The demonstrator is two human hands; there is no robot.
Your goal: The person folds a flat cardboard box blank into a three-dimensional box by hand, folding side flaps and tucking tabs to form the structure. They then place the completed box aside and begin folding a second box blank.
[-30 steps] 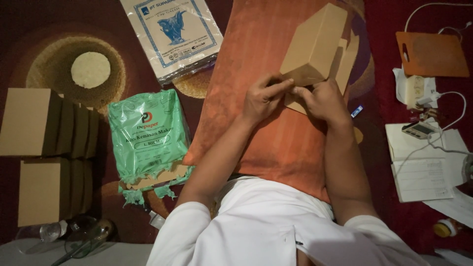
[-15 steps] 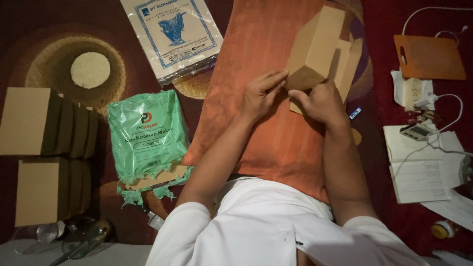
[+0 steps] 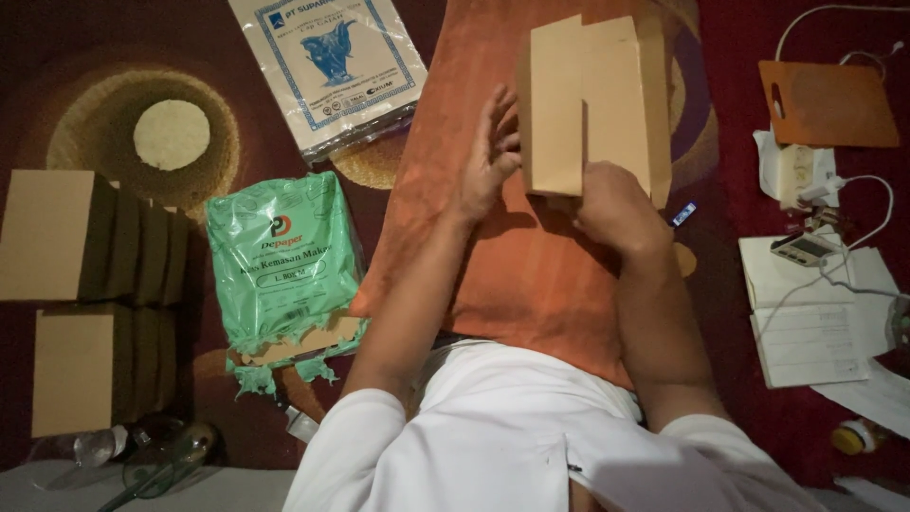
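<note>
A brown cardboard box [image 3: 588,100], partly folded with flaps showing, is held over an orange cloth [image 3: 531,265]. My left hand [image 3: 488,156] rests flat against the box's left side with fingers spread. My right hand [image 3: 611,204] grips the box's lower edge from beneath. The inside of the box is hidden from view.
A torn green plastic pack of flat cardboard blanks [image 3: 282,270] lies to the left. Stacks of folded brown boxes [image 3: 85,237] sit at the far left. A clear pack of white paper [image 3: 332,66] is at top. An orange board [image 3: 825,104], cables and papers [image 3: 815,322] lie right.
The box has been turned from a tilted pose to stand upright and broad-side toward me. My left hand has opened flat against its side; my right hand shifted under its lower edge.
</note>
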